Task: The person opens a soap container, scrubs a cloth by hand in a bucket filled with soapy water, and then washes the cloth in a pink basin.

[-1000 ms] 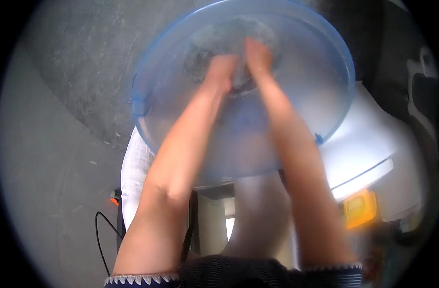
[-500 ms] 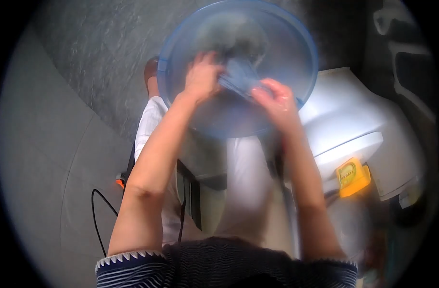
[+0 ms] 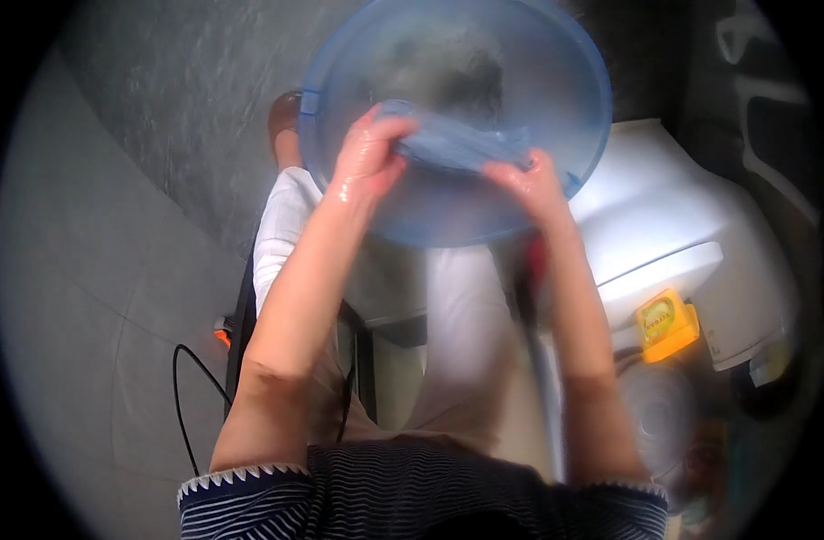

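A wet light-blue cloth [image 3: 457, 142] is stretched between my two hands over a large blue plastic basin [image 3: 306, 171]. My left hand [image 3: 369, 155] grips the cloth's left end, and its skin glistens with water. At the cloth's right end, my right hand [image 3: 531, 184] pinches it between thumb and fingers. Behind the cloth, a dark, blurred mass with pale foam [image 3: 443, 67] lies in the basin's water; its kind cannot be made out.
A white toilet [image 3: 664, 207] stands to the right of the basin, with a yellow box [image 3: 669, 326] on it. A black cable [image 3: 180, 396] curves over the grey tiled floor [image 3: 79, 270] at left. My white-trousered legs [image 3: 466, 333] are below the basin.
The cloth was bunched nearer the middle and is now spread wider between the hands. My left hand has turned and closed on its end; my right hand moved slightly right.
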The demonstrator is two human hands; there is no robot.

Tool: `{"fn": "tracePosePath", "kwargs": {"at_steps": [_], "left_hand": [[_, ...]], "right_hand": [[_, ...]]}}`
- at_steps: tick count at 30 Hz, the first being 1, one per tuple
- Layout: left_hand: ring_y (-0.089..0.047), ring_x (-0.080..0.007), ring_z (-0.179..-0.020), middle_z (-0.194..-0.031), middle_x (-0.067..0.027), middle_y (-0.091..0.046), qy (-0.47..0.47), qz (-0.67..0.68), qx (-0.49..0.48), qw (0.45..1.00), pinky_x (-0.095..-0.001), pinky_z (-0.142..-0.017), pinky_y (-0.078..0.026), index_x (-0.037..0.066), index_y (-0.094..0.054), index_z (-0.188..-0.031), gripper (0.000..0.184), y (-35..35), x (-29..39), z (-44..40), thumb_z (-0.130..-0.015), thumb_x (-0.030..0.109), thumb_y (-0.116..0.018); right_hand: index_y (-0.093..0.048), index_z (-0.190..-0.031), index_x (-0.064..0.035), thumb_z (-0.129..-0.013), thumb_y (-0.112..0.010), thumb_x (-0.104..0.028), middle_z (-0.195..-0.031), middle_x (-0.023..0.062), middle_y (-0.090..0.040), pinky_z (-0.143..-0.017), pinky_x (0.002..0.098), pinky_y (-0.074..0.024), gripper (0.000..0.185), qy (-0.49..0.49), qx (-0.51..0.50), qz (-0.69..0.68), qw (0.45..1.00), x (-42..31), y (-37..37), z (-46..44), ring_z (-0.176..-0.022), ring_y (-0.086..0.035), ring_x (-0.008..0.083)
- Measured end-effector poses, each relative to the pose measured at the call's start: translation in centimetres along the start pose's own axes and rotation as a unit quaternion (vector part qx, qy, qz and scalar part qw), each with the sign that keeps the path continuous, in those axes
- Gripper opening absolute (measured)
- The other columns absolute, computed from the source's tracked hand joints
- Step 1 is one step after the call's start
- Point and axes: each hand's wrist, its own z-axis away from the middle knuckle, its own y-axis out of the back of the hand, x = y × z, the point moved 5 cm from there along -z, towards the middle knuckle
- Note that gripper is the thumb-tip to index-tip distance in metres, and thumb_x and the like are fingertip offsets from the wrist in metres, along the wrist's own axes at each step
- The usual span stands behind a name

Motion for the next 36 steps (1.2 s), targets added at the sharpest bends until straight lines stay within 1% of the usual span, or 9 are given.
{"fn": "tracePosePath", "kwargs": {"at_steps": [5,8,11,14,18,21,26,32,36], "left_hand": [[-0.055,-0.0183,-0.081,-0.093,-0.0087,-0.054,0.019,0.036,0.053,0.998,-0.0303,-0.067,-0.046,0.006,-0.051,-0.11,0.032,0.1,-0.8,-1.3,-0.079,0.003,-0.054],[-0.056,-0.0176,-0.076,-0.087,-0.0068,-0.056,0.035,0.052,0.123,0.99,-0.0296,-0.064,-0.047,0.007,-0.054,-0.103,0.021,1.1,-1.1,-2.6,-0.084,0.014,-0.054],[-0.057,-0.0169,-0.074,-0.084,-0.005,-0.057,0.06,0.088,0.104,0.989,-0.0293,-0.065,-0.048,0.008,-0.055,-0.1,0.02,2.8,-1.7,-3.6,-0.086,0.023,-0.054],[-0.057,-0.0179,-0.07,-0.082,-0.0057,-0.057,0.004,0.131,0.038,0.991,-0.0283,-0.06,-0.048,0.007,-0.056,-0.096,0.021,0.9,-2.7,-2.3,-0.087,0.026,-0.051],[-0.054,-0.0158,-0.076,-0.083,-0.006,-0.058,0.0,-0.024,0.142,0.99,-0.0276,-0.067,-0.042,0.004,-0.056,-0.091,0.026,0.7,-3.4,-3.1,-0.084,0.03,-0.055],[-0.052,-0.0165,-0.085,-0.093,-0.008,-0.057,0.041,-0.011,0.098,0.994,-0.0297,-0.074,-0.04,0.002,-0.056,-0.098,0.029,3.1,-3.6,-3.3,-0.084,0.028,-0.055],[-0.056,-0.0143,-0.068,-0.076,-0.0027,-0.057,0.04,-0.052,0.171,0.983,-0.0279,-0.06,-0.046,0.007,-0.057,-0.084,0.015,0.7,-4.4,-2.5,-0.086,0.02,-0.051],[-0.05,-0.0113,-0.064,-0.072,0.0,-0.055,0.056,0.024,0.05,0.997,-0.0235,-0.058,-0.041,0.006,-0.056,-0.077,0.016,2.5,-4.4,-2.7,-0.085,0.018,-0.051],[-0.048,-0.0113,-0.058,-0.06,0.0004,-0.05,0.015,-0.268,0.039,0.963,-0.0249,-0.055,-0.038,0.005,-0.055,-0.074,0.019,-2.8,-2.5,-0.9,-0.077,0.024,-0.06]], "right_hand": [[-0.059,-0.094,0.0012,-0.07,-0.056,-0.003,-0.083,0.0043,-0.06,-0.071,0.0271,-0.0456,0.024,0.039,0.066,-0.216,0.973,1.1,-1.0,-7.2,-0.074,-0.056,0.0131],[-0.061,-0.091,-0.0076,-0.071,-0.058,-0.011,-0.087,0.0064,-0.059,-0.066,0.0305,-0.0474,0.02,0.177,0.076,-0.011,0.981,-1.2,-4.4,-6.2,-0.074,-0.06,0.0206],[-0.062,-0.089,-0.0138,-0.073,-0.061,-0.022,-0.088,0.0095,-0.059,-0.061,0.0369,-0.0482,0.018,0.359,0.144,0.288,0.876,-5.2,-10.7,-0.2,-0.072,-0.059,0.0313],[-0.06,-0.08,-0.0123,-0.075,-0.058,-0.029,-0.076,0.0125,-0.061,-0.057,0.0411,-0.048,0.017,0.277,0.177,0.312,0.891,-2.1,-8.8,-5.3,-0.063,-0.059,0.0349],[-0.057,-0.074,-0.0088,-0.077,-0.054,-0.029,-0.07,0.0174,-0.06,-0.057,0.0428,-0.0479,0.021,0.126,0.215,0.393,0.885,-2.0,-7.0,-8.9,-0.059,-0.059,0.0352],[-0.063,-0.081,-0.0061,-0.082,-0.048,-0.031,-0.079,0.0205,-0.06,-0.066,0.043,-0.0464,0.029,0.257,0.17,0.372,0.876,-3.2,-10.6,-2.8,-0.071,-0.057,0.0398],[-0.054,-0.071,-0.0044,-0.084,-0.046,-0.033,-0.064,0.02,-0.058,-0.056,0.0454,-0.0463,0.033,0.095,0.23,0.326,0.912,0.2,-5.6,-9.0,-0.061,-0.058,0.0385],[-0.052,-0.073,-0.0056,-0.084,-0.047,-0.035,-0.066,0.019,-0.058,-0.054,0.0473,-0.0453,0.031,0.226,0.248,0.3,0.893,-1.4,-9.2,-3.9,-0.06,-0.057,0.0403],[-0.055,-0.071,-0.0048,-0.083,-0.05,-0.039,-0.067,0.0212,-0.058,-0.058,0.046,-0.0433,0.036,0.114,0.273,0.32,0.9,3.0,-2.2,-10.3,-0.066,-0.055,0.0413]]}}
